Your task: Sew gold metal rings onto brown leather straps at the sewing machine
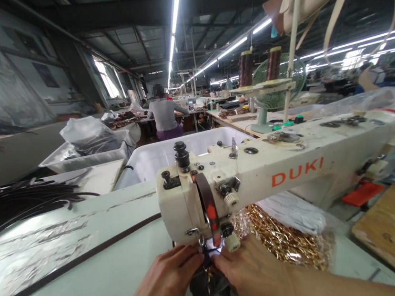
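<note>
Two bare hands are right up front, left (178,272) and right (246,264), fingers drawn together, tips meeting below the sewing head; pinching or merely pressing, I cannot tell. Under them spreads the pale green worktop (127,276), and over it reaches the long cream metal sewing machine (247,170), DUKI in orange-red capitals along its arm. Behind that, a big white plastic tub (148,156), contents mostly hidden; to its left, a white plastic bin (83,159), heaped with crumpled translucent plastic. Beneath the arm, a clear plastic bag (287,237) bulges with gold-coloured metal pieces. Out left, a long, narrow dark-brown strip (78,262) slants up to the machine. Smallest, a dark piece (207,260) between the fingertips: its visible part points away from the camera, long axis towards the needle area, the rest covered.
</note>
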A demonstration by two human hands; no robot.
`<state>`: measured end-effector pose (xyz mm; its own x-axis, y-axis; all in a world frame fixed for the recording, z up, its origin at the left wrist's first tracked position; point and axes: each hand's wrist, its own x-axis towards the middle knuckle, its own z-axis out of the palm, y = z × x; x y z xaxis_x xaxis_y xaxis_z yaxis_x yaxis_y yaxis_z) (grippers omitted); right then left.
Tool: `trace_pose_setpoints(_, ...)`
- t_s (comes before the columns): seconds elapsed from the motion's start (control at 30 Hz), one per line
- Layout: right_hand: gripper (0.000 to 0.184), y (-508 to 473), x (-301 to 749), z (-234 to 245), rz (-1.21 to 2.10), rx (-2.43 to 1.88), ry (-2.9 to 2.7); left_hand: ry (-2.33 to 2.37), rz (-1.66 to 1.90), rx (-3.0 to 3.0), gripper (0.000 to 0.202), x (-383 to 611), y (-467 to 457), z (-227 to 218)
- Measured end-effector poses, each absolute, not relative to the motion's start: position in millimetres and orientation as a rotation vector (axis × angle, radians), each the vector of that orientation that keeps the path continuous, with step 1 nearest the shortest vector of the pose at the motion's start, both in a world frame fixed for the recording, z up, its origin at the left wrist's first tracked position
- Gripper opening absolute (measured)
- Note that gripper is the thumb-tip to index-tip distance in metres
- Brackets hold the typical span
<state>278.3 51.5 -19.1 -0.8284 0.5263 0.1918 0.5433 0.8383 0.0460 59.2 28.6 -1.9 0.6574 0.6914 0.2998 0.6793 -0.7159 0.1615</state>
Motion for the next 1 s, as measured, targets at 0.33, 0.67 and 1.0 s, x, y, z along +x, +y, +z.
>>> trace_pose_setpoints(0.33, 0.019, 50, 286, -6, -0.090, -0.925, -2.796, 1.206, 0.440, 2.868, 0.031, 54, 36, -8)
trace_pose_setpoints(0.67, 0.018, 56, 291, 6, 0.109, -1.110, -2.732, 1.221, 0.512, 2.817, 0.034, 47, 38, -20)
trace_pose_setpoints(1.0, 0.021, 67, 280, 1, 0.202, -1.114, -2.644, 1.252, 0.603, 2.755, 0.031, 50, 40, -13)
